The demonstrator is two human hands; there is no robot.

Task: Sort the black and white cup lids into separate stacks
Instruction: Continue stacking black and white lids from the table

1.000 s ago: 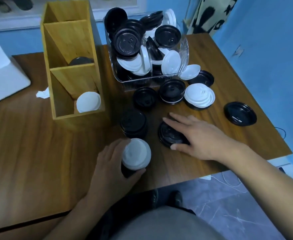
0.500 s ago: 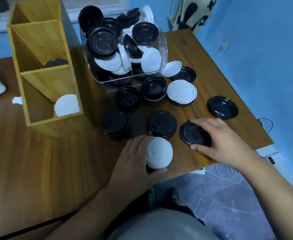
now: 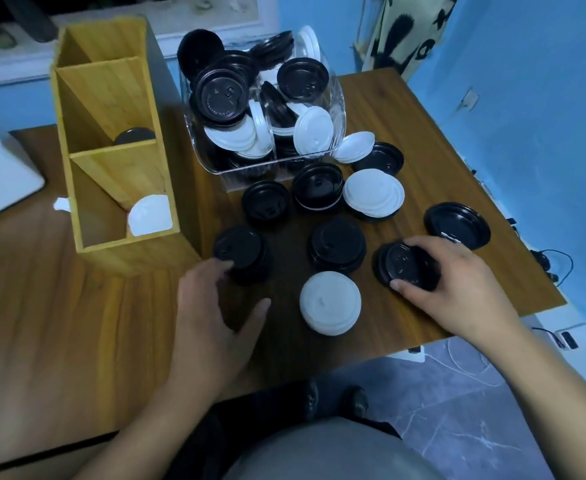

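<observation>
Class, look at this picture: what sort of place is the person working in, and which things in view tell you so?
Probably a room in a home or small shop, not a factory: a wooden table against blue painted walls, a tiled floor below, and a patterned cloth hanging in the corner.

black lid point(image 3: 405, 268) part-hidden by right hand point(image 3: 457, 289)

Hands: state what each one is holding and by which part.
Right hand grips a black lid stack by its rim, thumb near side, fingers far side. Left hand holds nothing; its fingertips touch another black stack.
</observation>
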